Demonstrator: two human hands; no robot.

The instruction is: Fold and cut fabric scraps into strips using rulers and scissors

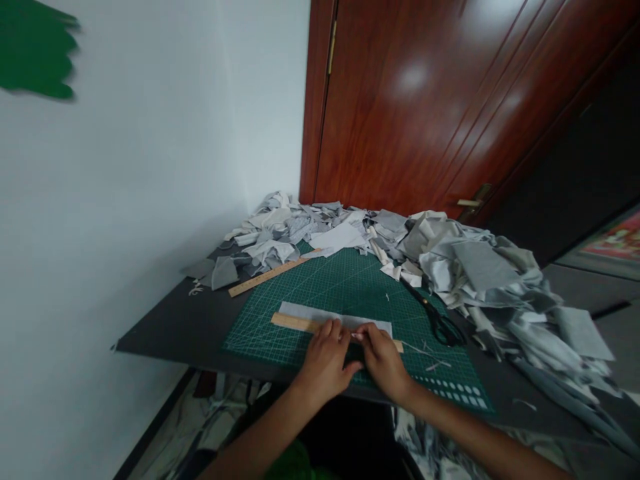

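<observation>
A narrow strip of pale grey cloth (367,324) lies on the green cutting mat (320,283), partly under a wooden ruler (293,323). My left hand (325,357) rests with its fingertips on the ruler and its thumb apart, the fingers not wrapped round anything. Close beside it, my right hand (383,358) is closed in a pinch at the ruler's edge over the cloth. Something small and pale shows at those fingertips, too small to name. A thin thread-like offcut (425,351) trails on the mat to the right of that hand.
Black-handled scissors (443,327) lie at the mat's right side. A second wooden ruler (270,276) lies at the upper left. Heaps of grey and white fabric scraps (480,267) line the back and right of the dark table (170,327). A white wall (150,167) borders the left.
</observation>
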